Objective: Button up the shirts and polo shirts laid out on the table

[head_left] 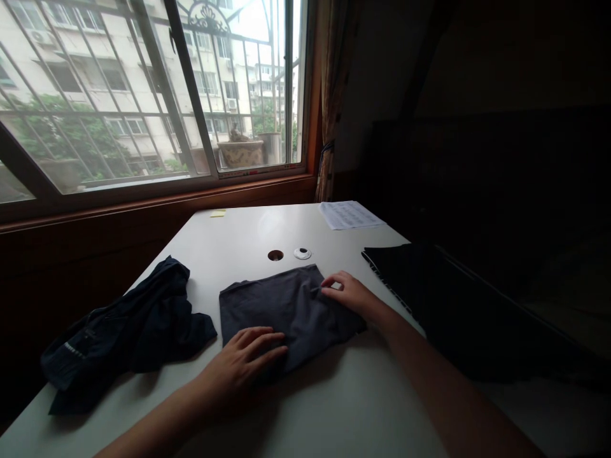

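A person is working at a smooth white tabletop (224,245), and a dark grey, roughly four-sided piece of folded cloth (277,305) is lying on it in the centre of the frame. The left hand (252,353) is reaching in from the lower left and resting palm down on the cloth's near left part, its fingers extended and slightly spread. The right hand (346,292), coming from the lower right, is pinching the cloth near its upper right edge between thumb and forefinger, and small creases are running from that grip. A crumpled dark navy garment with a small pale strip (143,318) is lying at the left of the frame, while a large black piece of fabric (458,318) is spreading across the right, its far end fading into shadow. Above the cloth, a white round cap (302,254) is sitting just beside a round hole (275,256). Printed white paper sheets (352,215) are lying at the table's far right corner, and a small yellow paper note (218,213) is lying near its far left.
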A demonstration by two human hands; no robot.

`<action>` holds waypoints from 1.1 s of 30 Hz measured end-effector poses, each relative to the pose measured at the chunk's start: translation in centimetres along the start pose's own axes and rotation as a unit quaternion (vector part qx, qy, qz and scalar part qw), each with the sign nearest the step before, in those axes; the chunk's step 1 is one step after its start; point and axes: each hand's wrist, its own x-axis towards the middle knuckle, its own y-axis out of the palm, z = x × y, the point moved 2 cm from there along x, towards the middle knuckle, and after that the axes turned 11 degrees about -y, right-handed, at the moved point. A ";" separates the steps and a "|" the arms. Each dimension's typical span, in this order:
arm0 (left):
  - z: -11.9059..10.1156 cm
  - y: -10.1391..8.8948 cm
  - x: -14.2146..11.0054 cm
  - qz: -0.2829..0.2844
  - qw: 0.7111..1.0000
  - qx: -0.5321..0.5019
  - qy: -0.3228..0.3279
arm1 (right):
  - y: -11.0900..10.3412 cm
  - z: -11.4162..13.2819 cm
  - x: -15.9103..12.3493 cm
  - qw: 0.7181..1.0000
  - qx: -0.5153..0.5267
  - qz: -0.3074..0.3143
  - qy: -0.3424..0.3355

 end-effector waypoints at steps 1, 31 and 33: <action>-0.5 0.4 0.6 -0.003 1.000 0.008 -0.004 | 0.0 -0.3 -0.1 1.000 -0.027 0.013 0.002; 1.5 -5.0 6.6 -0.209 0.651 -0.661 -0.308 | -4.5 -3.3 -0.3 0.976 -0.160 -0.143 0.031; 3.8 -6.3 5.7 -0.271 0.582 -0.684 -0.345 | -3.3 -2.7 -0.1 0.982 -0.143 -0.127 -0.002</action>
